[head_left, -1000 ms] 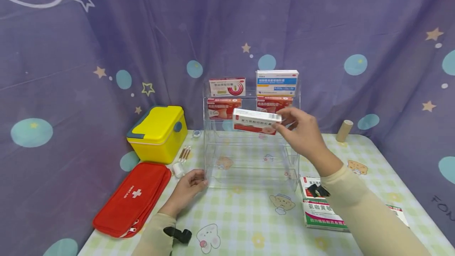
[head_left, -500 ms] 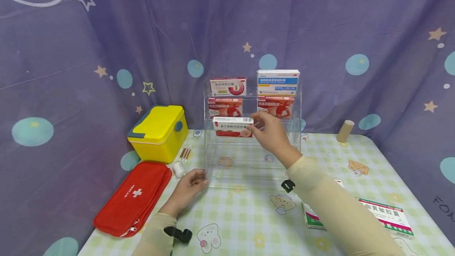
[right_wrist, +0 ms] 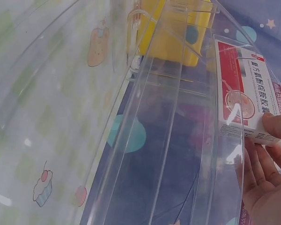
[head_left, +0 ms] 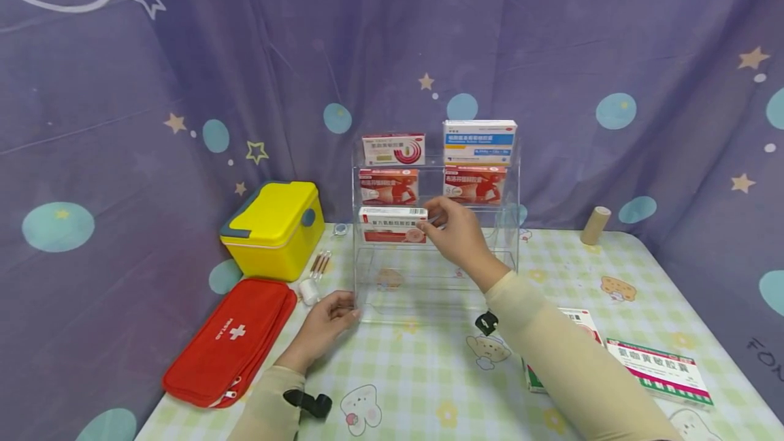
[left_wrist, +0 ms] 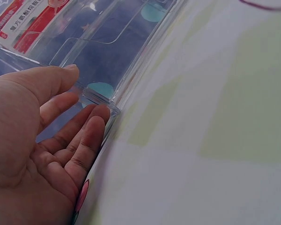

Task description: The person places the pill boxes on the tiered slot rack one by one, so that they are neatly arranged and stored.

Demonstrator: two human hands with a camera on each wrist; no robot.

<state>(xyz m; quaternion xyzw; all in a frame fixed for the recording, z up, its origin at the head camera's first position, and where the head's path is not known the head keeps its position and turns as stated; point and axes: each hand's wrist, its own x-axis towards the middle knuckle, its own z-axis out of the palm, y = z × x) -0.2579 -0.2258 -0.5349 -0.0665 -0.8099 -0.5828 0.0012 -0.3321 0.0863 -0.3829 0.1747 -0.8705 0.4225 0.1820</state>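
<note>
My right hand [head_left: 456,230] pinches the right end of a white-and-red medicine box [head_left: 392,226], thumb in front and fingers behind. This box stands upright at the left of the third tier of a clear display rack [head_left: 429,283]; the right wrist view shows the medicine box [right_wrist: 243,89] behind a clear lip. My left hand [head_left: 324,324] rests at the rack's lower left corner. In the left wrist view its bent fingertips [left_wrist: 97,122] lie right at that corner, the thumb apart from them. Red medicine boxes [head_left: 388,186] fill the second tier's two ends.
On the top tier stand a white-and-red box [head_left: 394,150] and a blue-and-white box [head_left: 480,143]. More medicine boxes [head_left: 661,369] lie at the right, partly under my sleeve. A red first-aid pouch [head_left: 229,346], yellow case [head_left: 275,230] and white roll [head_left: 309,291] are left; a tan roll [head_left: 595,226] is back right.
My right hand has carried the white-and-red medicine box left and down into the rack's third tier, turning it level. My left hand has stayed at the rack's corner.
</note>
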